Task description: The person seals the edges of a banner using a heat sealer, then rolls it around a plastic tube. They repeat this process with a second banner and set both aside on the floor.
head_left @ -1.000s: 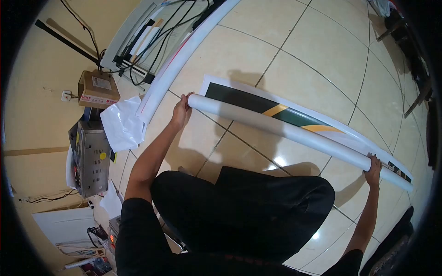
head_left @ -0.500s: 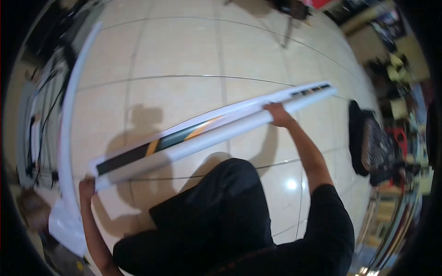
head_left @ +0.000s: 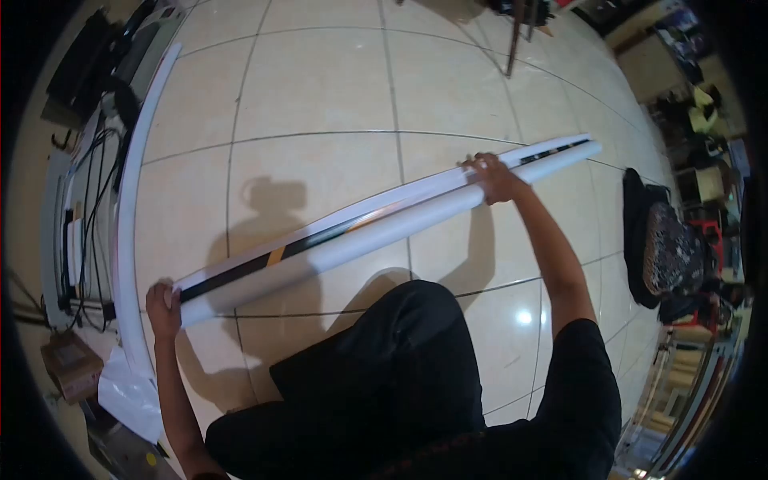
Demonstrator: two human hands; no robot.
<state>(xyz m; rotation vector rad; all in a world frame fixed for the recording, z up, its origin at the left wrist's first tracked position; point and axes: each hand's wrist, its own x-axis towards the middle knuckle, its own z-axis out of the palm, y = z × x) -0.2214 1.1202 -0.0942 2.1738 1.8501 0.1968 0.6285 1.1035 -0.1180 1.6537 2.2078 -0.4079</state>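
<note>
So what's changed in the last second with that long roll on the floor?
The white roll has been rolled further over the printed sheet: the wide flat band seen before is now a thin strip. Left hand stays at the roll's end, right hand on it near the other end.

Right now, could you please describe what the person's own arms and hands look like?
The left hand and right hand are bare, with no gloves, rings or watch that I can see. The right arm has a short black sleeve ending above the elbow; both forearms are uncovered.
</note>
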